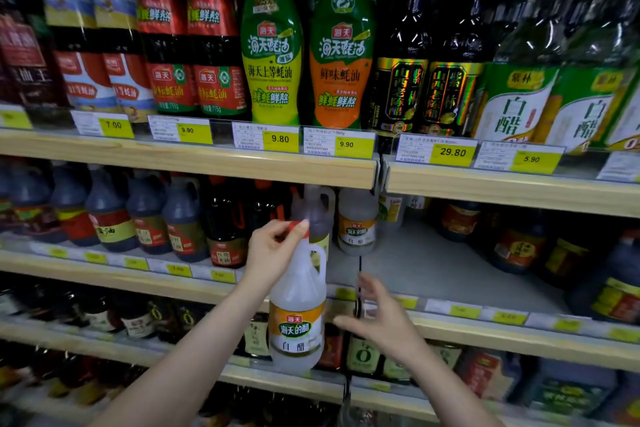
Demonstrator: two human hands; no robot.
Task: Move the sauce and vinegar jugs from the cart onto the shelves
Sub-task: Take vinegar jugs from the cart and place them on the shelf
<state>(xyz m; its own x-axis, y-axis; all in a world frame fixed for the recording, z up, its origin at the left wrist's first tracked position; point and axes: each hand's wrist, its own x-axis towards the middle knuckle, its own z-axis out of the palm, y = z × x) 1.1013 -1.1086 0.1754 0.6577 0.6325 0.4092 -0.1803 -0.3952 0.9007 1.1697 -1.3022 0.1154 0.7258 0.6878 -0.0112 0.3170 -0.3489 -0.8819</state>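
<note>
- Right now the placing step is in hand: the left hand holds a white vinegar jug by its top, in the air in front of the middle shelf.
- Its fingers are curled round the red cap and neck, clamped on the jug, which hangs upright with its label facing out.
- The jug is not yet on the shelf; its base sits lower in view than the shelf's front edge, so by my reading it has to rise before it goes in.
- The right hand is just beside the jug, fingers spread apart and holding nothing, near the shelf's front rail and not touching the jug.
- Two matching pale jugs stand at the back of the middle shelf, with bare grey shelf to their right and in front.
- Next, I judge, the jug needs lifting over the price-tag rail and setting down upright in front of or beside the matching ones, the free hand steadying its body.
- Dark sauce jugs crowd the left, so drifting that way risks a knock.
- No cart is in view.
</note>
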